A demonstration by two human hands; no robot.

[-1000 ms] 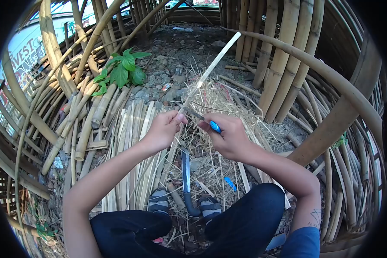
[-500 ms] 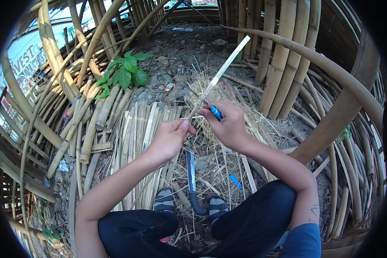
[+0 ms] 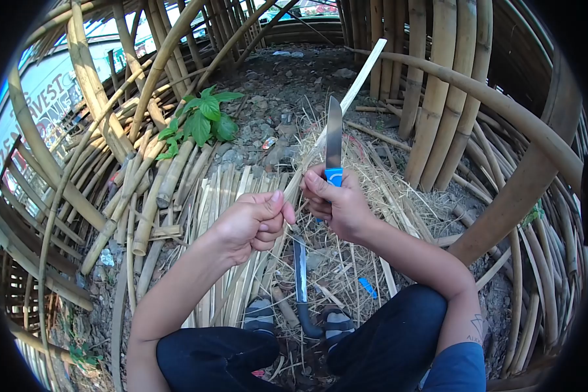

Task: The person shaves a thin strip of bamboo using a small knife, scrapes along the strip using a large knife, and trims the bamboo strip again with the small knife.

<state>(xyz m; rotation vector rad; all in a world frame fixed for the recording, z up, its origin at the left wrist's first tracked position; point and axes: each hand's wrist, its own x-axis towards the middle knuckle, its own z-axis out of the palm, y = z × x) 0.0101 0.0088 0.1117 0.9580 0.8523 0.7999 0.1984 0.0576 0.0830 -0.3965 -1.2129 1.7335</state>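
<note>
My right hand (image 3: 336, 204) is closed round the blue handle of a knife (image 3: 334, 134), whose blade points up. A long pale bamboo strip (image 3: 362, 75) slants up and away behind the blade, its lower part running down beside my right fingers, partly hidden. To the left, my left hand (image 3: 258, 225) is closed in a pinch, apart from the knife; whatever lies between its fingertips is too small to make out. Below the hands, a larger blade with a dark curved handle (image 3: 300, 271) lies on the ground between my feet.
Split bamboo strips (image 3: 222, 196) lie left of centre, with shavings (image 3: 372, 189) to the right. A small blue object (image 3: 367, 287) is near my right knee. A leafy plant (image 3: 206, 117) grows at upper left. Bamboo poles (image 3: 431, 98) stand right; a curved pole (image 3: 490, 91) crosses there.
The knife blade has turned upright and now shows clearly. My left hand has come away from the strip's lower end and moved down and left.
</note>
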